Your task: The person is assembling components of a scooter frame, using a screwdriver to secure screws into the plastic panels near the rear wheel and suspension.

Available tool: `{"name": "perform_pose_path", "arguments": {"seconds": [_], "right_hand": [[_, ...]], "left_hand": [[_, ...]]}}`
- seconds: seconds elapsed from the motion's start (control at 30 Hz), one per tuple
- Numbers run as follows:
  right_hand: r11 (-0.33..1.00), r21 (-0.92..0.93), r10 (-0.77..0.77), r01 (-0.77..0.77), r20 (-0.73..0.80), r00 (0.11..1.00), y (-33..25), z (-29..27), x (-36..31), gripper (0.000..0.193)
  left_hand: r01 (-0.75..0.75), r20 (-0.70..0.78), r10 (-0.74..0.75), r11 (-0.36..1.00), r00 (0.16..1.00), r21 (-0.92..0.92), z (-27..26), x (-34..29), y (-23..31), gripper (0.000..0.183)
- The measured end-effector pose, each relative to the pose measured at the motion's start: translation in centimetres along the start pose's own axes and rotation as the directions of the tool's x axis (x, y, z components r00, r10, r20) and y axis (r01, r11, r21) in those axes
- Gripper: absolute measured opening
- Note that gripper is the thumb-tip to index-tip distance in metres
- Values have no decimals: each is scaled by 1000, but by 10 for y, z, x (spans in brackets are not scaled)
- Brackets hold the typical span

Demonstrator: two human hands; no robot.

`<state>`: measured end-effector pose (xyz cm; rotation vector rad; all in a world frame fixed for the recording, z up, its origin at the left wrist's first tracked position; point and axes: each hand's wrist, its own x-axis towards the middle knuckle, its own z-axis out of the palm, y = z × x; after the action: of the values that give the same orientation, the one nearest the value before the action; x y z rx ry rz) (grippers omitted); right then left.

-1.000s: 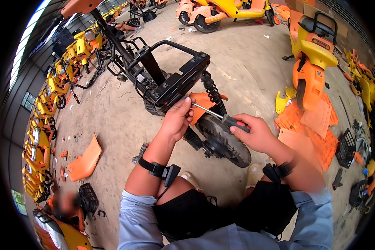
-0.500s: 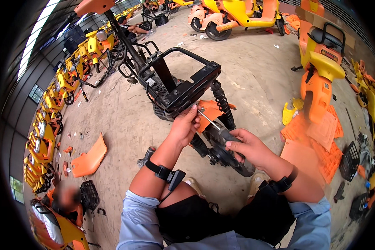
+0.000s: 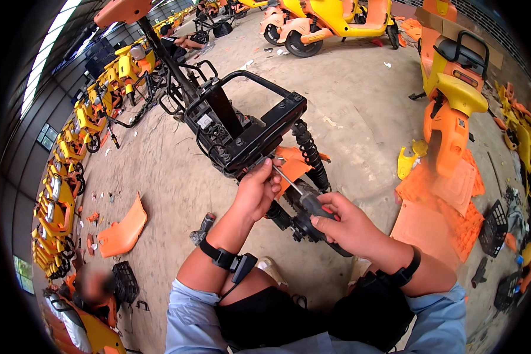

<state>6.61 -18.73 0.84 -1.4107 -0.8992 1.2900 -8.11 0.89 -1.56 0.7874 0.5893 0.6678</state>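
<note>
My right hand (image 3: 345,223) is wrapped round the dark handle of a screwdriver (image 3: 310,202). Its thin metal shaft slants up and left to the underside of a black rear rack (image 3: 265,138) on a stripped scooter frame. By the screwdriver's tip, my left hand (image 3: 258,187) is closed, thumb and fingers pinched just below the rack; what they grip is hidden. Behind the shaft shows an orange plastic piece (image 3: 295,165). A coil shock absorber (image 3: 310,150) runs down from the rack, and the rear wheel (image 3: 337,248) is partly covered by my right hand.
An orange curved panel (image 3: 124,229) lies on the floor at left, near a black basket (image 3: 125,282) and another person. Orange panels (image 3: 428,221) pile up at right, beside a partly stripped scooter (image 3: 454,118). Yellow scooters (image 3: 59,203) line the left wall; more stand at the back.
The screwdriver's handle and my right hand have shifted slightly left, and the grip has turned. My left hand stays beside the tip. The whole view has shifted a little.
</note>
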Motion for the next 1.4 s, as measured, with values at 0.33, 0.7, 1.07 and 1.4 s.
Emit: {"name": "perform_pose_path", "arguments": {"seconds": [0.33,0.7,1.07,1.4], "right_hand": [[996,-31,-82,82,5,997,-4,8,3,47],[901,-351,-311,256,-109,944,-6,13,-1,45],[829,-477,-395,292,-129,910,-12,15,-5,43],[775,-559,-415,293,-102,904,-14,14,-1,41]], "left_hand": [[-68,13,69,996,998,-62,-7,-4,2,27],[-95,52,97,995,994,-37,-5,-2,2,34],[-35,74,37,999,997,-32,-6,4,4,34],[-59,102,62,998,993,-30,-11,7,5,32]]}}
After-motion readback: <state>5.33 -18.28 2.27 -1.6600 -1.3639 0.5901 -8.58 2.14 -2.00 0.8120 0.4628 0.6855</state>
